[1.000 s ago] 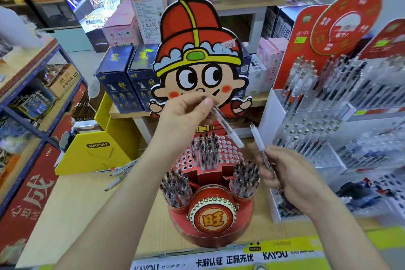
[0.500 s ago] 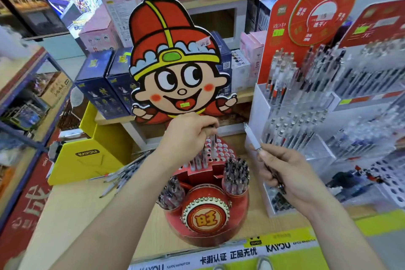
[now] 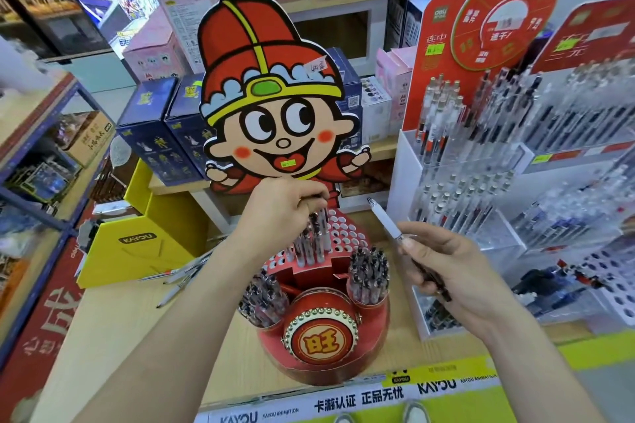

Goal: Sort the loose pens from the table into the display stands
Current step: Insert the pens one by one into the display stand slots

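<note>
Pale wooden desk [image 3: 137, 336]. At its right edge, tall clear pen rack [image 3: 460, 189], rows well filled. At the near edge, middle: round red stand [image 3: 323, 343] with a cartoon cut-out [image 3: 271, 96] rising behind, two full cups at the sides, holed tier at the back only part filled. Toward the left edge, yellow box [image 3: 137, 251]. Just beside it, loose pens [image 3: 178, 280] lying flat on the desk, a small scatter.

Left hand [image 3: 278, 213] over the back tier, fingers curled tight round the top of a clear pen [image 3: 322, 233], held upright, lower end down among the pens already standing there. Cannot tell whether seated in a hole. Right hand [image 3: 453, 271] toward the desk's right edge, between stand and rack, thumb and fingers pinching a white pen [image 3: 385, 221], free end pointing up and away. Something dark under the palm, perhaps more pens.

Step in hand, by judgement: slotting one pen into the tier. Next: press home, let go, then bring the white pen over a free hole, upright and lined up before lowering.

Against a second ago: left pen then raised and slanted before the cut-out, now lowered and upright. Right grip much the same.
</note>
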{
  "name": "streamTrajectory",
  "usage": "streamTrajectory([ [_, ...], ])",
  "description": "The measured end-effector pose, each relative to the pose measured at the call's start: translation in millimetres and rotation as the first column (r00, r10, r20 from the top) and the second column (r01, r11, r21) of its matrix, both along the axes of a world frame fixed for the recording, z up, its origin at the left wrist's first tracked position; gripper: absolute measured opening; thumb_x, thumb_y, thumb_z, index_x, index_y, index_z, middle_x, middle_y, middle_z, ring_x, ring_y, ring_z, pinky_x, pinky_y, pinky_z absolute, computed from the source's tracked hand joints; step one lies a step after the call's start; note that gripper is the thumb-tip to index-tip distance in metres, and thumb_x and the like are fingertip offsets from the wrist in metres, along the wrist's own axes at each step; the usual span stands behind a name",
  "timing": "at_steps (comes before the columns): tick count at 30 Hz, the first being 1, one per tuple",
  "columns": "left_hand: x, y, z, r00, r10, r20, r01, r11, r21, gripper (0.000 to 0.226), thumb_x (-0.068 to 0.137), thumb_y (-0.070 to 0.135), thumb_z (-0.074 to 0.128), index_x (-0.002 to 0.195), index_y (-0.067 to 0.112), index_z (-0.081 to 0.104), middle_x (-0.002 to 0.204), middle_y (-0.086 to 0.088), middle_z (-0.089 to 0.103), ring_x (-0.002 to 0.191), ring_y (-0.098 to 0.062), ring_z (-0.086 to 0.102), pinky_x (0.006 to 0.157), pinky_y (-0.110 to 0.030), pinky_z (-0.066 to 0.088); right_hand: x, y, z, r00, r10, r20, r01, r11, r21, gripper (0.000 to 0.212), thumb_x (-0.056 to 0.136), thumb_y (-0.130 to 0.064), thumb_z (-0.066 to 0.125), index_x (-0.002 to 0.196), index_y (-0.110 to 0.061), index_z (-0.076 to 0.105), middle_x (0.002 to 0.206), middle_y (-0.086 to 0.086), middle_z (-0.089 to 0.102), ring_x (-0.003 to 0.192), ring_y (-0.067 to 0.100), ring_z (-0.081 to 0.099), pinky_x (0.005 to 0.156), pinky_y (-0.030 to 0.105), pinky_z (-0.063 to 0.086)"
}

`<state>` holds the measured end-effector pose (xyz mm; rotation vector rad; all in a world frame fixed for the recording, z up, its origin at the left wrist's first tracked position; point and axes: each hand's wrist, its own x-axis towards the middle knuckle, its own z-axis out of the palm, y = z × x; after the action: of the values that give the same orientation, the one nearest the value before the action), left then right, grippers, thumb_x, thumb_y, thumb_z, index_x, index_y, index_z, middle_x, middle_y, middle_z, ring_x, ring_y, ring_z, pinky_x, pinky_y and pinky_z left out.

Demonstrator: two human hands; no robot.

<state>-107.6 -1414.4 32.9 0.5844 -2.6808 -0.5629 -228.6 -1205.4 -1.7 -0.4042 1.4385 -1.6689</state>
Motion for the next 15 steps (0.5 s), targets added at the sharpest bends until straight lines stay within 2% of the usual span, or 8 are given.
streamTrajectory([
  [6, -5.0, 4.6, -10.6, 0.991, -0.073, 0.114, 0.069, 0.997, 0.041, 0.015, 0.094, 0.022, 0.058, 0.099, 0.022, 0.072, 0.084, 0.001, 0.070, 0.084, -0.018, 0.060, 0.075, -0.038, 0.051, -4.3, 4.0, -0.1, 1.000, -0.005, 0.022, 0.004, 0.999, 0.044, 0.034, 0.091, 0.009, 0.053, 0.106, -0.013, 0.074, 0.062, 0.010, 0.057, 0.052, 0.015, 0.052, 0.046, 0.020, 0.043],
  [11, -11.0, 2.0, -8.6, 0.979, -0.017, 0.204, -0.017, 0.986, 0.164, 0.021, 0.094, 0.024, 0.054, 0.102, 0.025, 0.074, 0.088, 0.004, 0.073, 0.083, -0.017, 0.065, 0.078, -0.034, 0.053, -5.0, 4.6, 1.9, 0.997, -0.077, 0.021, 0.077, 0.997, 0.016, 0.025, 0.081, 0.006, 0.066, 0.101, -0.006, 0.073, 0.073, 0.003, 0.065, 0.054, 0.013, 0.060, 0.046, 0.018, 0.046],
  [13, -15.1, 5.1, -3.0, 0.973, -0.024, 0.230, -0.011, 0.988, 0.151, 0.023, 0.090, 0.023, 0.055, 0.101, 0.026, 0.075, 0.097, 0.009, 0.073, 0.088, -0.010, 0.065, 0.082, -0.030, 0.053, -5.2, 3.4, 1.9, 0.990, -0.135, 0.037, 0.135, 0.991, 0.005, 0.021, 0.077, 0.004, 0.068, 0.096, -0.004, 0.072, 0.074, 0.006, 0.067, 0.054, 0.014, 0.063, 0.046, 0.018, 0.049],
  [15, -18.1, 11.4, -0.4, 0.967, -0.041, 0.251, 0.021, 0.996, 0.081, 0.023, 0.086, 0.020, 0.057, 0.098, 0.025, 0.077, 0.097, 0.011, 0.073, 0.088, -0.006, 0.063, 0.079, -0.029, 0.054, -6.2, 2.5, 1.6, 0.981, -0.185, 0.062, 0.186, 0.982, -0.013, 0.018, 0.080, 0.007, 0.064, 0.094, -0.002, 0.071, 0.074, 0.009, 0.070, 0.057, 0.016, 0.067, 0.050, 0.019, 0.053],
])
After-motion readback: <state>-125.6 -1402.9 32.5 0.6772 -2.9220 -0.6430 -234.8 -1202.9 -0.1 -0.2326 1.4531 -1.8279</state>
